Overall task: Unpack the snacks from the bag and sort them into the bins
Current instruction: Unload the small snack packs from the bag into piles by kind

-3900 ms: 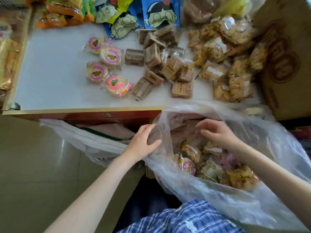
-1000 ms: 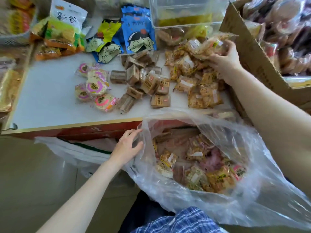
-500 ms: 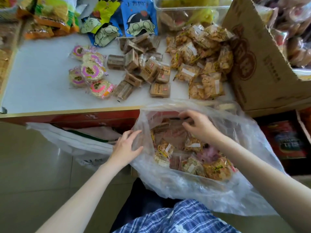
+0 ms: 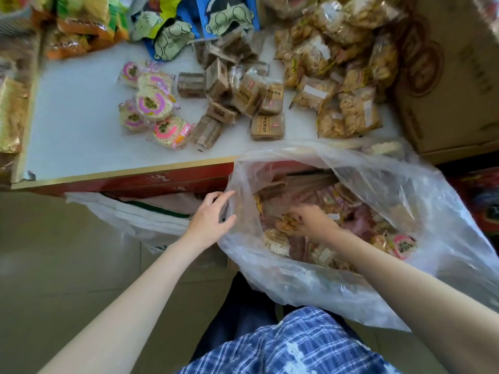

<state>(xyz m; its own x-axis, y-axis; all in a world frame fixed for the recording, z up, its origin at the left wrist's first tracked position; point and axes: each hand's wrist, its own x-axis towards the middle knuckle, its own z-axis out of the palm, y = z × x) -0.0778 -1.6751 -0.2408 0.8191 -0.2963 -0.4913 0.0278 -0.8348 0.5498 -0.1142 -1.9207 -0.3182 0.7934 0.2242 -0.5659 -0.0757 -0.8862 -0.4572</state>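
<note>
White and edged in gold trim, the table (image 4: 81,136) carries the sorted snacks in three groups above a tiled floor. Furthest left lie the round rice cakes (image 4: 152,103) in pink-ringed wrappers, five that can be counted, overlapping one another. Just beside them is a heap of brown square packets (image 4: 244,95), roughly a dozen, some tilted on edge; the exact number is hard to tell. Next comes a pile of clear-wrapped golden crisps (image 4: 348,114), too tangled to count, pressed against a cardboard box (image 4: 453,85). Below the table edge, the left hand (image 4: 209,218) reaches forward with the forearm extended, its fingers (image 4: 224,197) and thumb pinching the rim of the clear plastic bag (image 4: 405,190) to hold its mouth apart. The right hand (image 4: 310,221) is down inside the bag, wrist bent, its fingers curled round one small golden snack packet (image 4: 287,224) among the many mixed snacks heaped there.
</note>
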